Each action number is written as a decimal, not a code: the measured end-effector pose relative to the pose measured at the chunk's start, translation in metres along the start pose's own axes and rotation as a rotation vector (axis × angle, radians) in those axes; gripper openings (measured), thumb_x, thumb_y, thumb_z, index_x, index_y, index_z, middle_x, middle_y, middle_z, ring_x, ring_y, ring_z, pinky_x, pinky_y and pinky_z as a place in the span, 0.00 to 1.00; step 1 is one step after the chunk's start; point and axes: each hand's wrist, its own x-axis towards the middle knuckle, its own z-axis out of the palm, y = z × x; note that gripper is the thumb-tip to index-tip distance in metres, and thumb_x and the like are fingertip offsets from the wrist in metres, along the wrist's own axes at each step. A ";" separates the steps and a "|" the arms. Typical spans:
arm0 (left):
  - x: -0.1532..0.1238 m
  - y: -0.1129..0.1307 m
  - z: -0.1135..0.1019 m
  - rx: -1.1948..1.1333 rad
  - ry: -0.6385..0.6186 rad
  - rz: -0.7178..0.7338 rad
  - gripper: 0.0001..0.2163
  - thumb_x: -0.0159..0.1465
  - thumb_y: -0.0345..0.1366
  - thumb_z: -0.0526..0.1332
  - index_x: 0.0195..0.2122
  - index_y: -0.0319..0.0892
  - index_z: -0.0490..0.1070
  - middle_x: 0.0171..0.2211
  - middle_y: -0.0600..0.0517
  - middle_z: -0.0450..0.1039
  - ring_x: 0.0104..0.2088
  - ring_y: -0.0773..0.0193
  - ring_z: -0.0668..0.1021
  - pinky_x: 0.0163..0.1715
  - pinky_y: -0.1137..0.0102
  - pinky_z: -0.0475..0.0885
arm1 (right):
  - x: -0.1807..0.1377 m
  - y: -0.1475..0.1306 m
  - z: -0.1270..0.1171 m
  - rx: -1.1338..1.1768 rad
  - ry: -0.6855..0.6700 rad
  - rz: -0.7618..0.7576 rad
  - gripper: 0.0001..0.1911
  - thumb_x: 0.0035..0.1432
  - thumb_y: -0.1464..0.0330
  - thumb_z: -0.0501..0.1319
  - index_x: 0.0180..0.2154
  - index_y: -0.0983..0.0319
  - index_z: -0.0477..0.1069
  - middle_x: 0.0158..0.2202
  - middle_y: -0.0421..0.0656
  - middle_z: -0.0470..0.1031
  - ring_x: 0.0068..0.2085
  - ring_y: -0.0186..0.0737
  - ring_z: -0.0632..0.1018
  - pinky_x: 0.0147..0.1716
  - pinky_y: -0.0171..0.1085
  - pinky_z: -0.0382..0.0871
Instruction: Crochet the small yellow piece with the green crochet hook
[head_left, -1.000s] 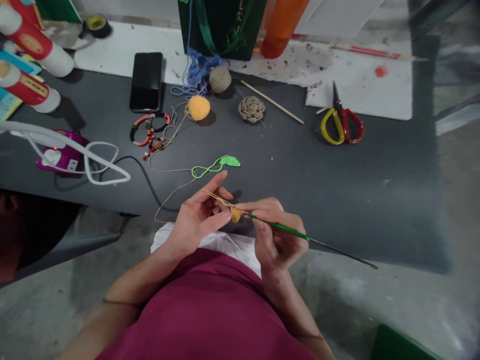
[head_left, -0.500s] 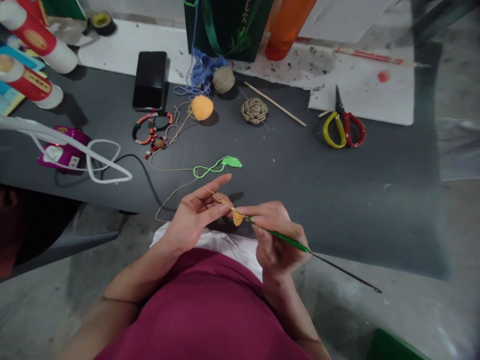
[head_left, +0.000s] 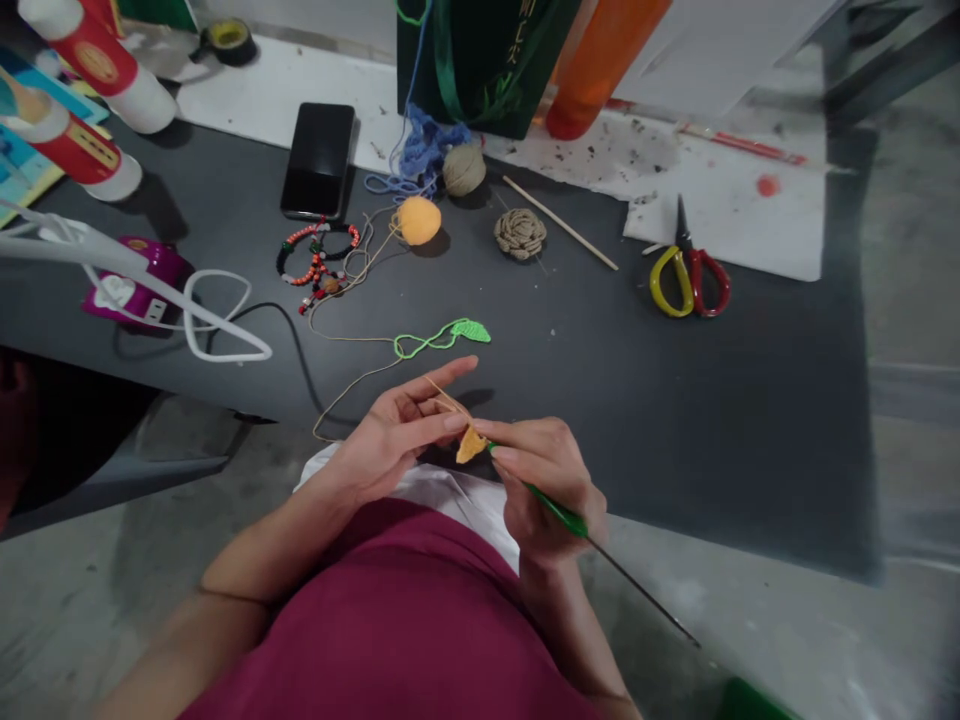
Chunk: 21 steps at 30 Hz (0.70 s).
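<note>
Swung downward since the earlier frame, the long steel shaft of the green-handled crochet hook (head_left: 555, 510) now slants toward the lower right instead of lying nearer level. The right fingers (head_left: 521, 435) are closed around the green handle in a pencil-style grip, and the right hand (head_left: 551, 490) carries the hook. The left fingers (head_left: 439, 378) are extended and partly curled, with a fine tan thread (head_left: 450, 400) running across them. Whether they pinch the work cannot be determined from this view. The small yellow crocheted piece (head_left: 471, 446) sits between the two hands, just beside the hook's working end, above the person's white-and-maroon clothing. The step in hand appears to be working a stitch into this piece; the next move would call for catching the tan thread with the hook and drawing it through. Beyond the left hand (head_left: 382, 445), a bright green crocheted leaf (head_left: 471, 331) with a trailing green tail lies on the dark grey tabletop (head_left: 675, 420). Farther out lie an orange yarn ball (head_left: 417, 220), a coiled tan cord rosette (head_left: 520, 233), a beaded bracelet (head_left: 315, 255), a black smartphone (head_left: 318, 160), and yellow-and-red-handled scissors (head_left: 690, 285).
</note>
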 end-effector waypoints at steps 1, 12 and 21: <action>0.000 0.001 0.000 0.007 0.007 -0.014 0.22 0.54 0.29 0.75 0.51 0.46 0.81 0.25 0.58 0.76 0.27 0.73 0.75 0.33 0.74 0.69 | 0.000 0.000 -0.001 -0.010 -0.010 -0.002 0.09 0.67 0.74 0.60 0.45 0.57 0.75 0.43 0.45 0.87 0.36 0.40 0.84 0.35 0.43 0.77; 0.002 -0.014 -0.001 0.171 0.111 0.174 0.34 0.52 0.32 0.77 0.61 0.48 0.75 0.27 0.58 0.79 0.29 0.71 0.76 0.36 0.73 0.71 | -0.004 0.008 -0.001 -0.122 -0.038 -0.064 0.17 0.62 0.78 0.65 0.50 0.57 0.76 0.45 0.45 0.87 0.40 0.40 0.84 0.37 0.41 0.78; -0.001 -0.021 0.010 -0.038 0.129 0.113 0.36 0.54 0.32 0.76 0.64 0.46 0.70 0.25 0.61 0.76 0.28 0.71 0.76 0.38 0.72 0.70 | -0.010 0.015 0.024 0.071 0.235 0.071 0.14 0.61 0.77 0.65 0.45 0.54 0.77 0.40 0.40 0.87 0.34 0.40 0.86 0.32 0.42 0.78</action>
